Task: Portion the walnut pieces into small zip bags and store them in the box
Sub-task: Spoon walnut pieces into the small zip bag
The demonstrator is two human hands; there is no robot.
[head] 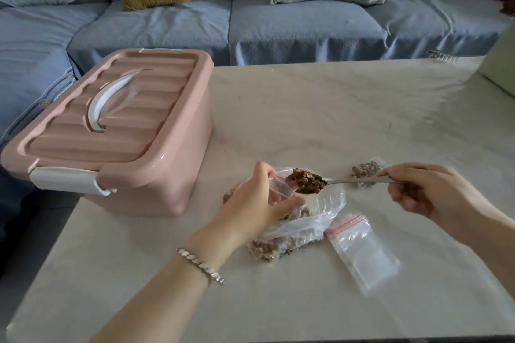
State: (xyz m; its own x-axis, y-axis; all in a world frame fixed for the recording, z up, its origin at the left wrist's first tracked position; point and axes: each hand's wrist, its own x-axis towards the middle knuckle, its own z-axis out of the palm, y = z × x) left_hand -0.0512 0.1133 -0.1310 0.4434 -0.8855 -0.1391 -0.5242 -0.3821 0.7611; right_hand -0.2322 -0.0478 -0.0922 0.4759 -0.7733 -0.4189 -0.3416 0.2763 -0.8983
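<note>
Over the walnut bag (312, 227), the spoon (354, 181) runs crosswise, bowl leftward.

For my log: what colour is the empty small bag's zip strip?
Red, on the zip strip of the empty small bag; head view.

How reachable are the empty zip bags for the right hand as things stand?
Likely yes by path: the empty zip bags lie on the table close beside the right hand, nothing between. But that hand grips the spoon heaped with walnut pieces, so it can't grasp them yet.
</note>
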